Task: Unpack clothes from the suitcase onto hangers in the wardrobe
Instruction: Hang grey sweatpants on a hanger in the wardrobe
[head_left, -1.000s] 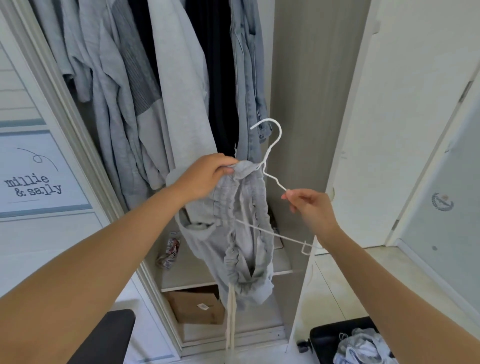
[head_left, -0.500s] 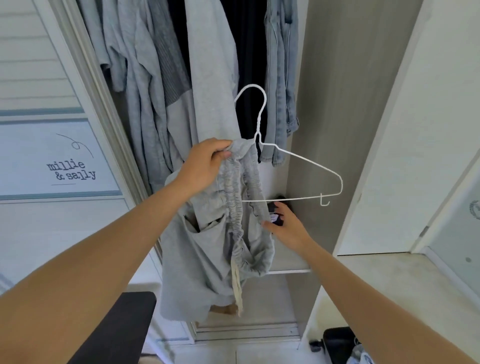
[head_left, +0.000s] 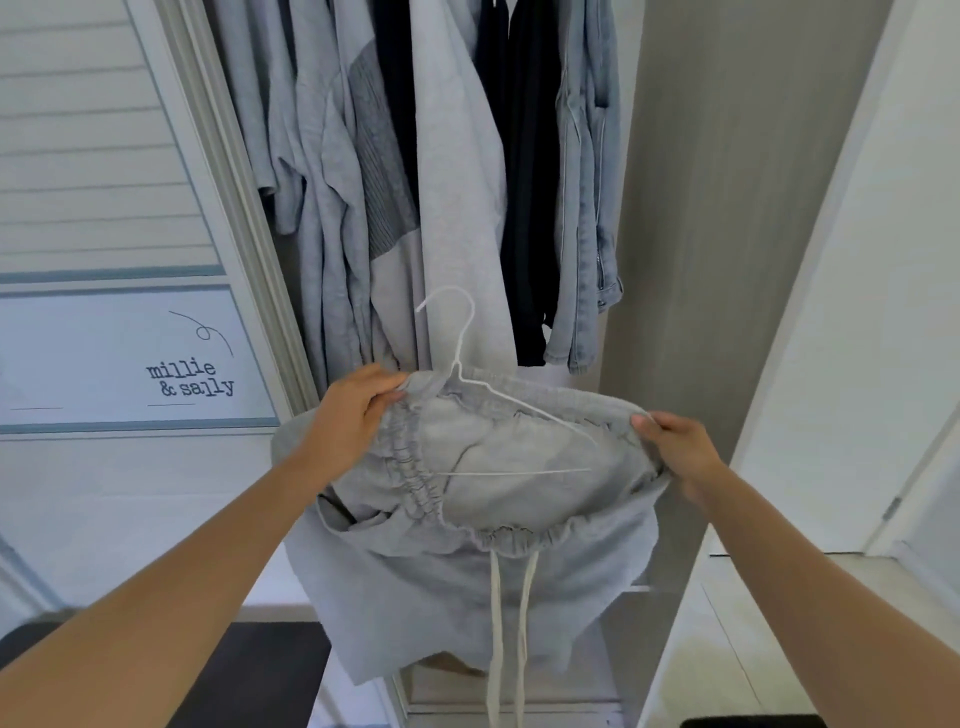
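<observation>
1. Your left hand (head_left: 353, 415) and right hand (head_left: 675, 447) pinch the shorts (head_left: 467, 545) waistband, near the wardrobe (head_left: 727, 260).
2. The soft cloth sags; grip the elastic.
3. The wire hanger (head_left: 467, 374) inside looks light.

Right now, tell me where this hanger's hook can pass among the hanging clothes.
Only one gap shows: between the denim jacket and the wardrobe's right wall. From the grey garments to the black one, clothes overlap tightly. The rail is out of view.

Black typewriter-style lettering is reading "millie & sally" on the pale blue-bordered white panel (head_left: 119, 358) left of the wardrobe.
</observation>
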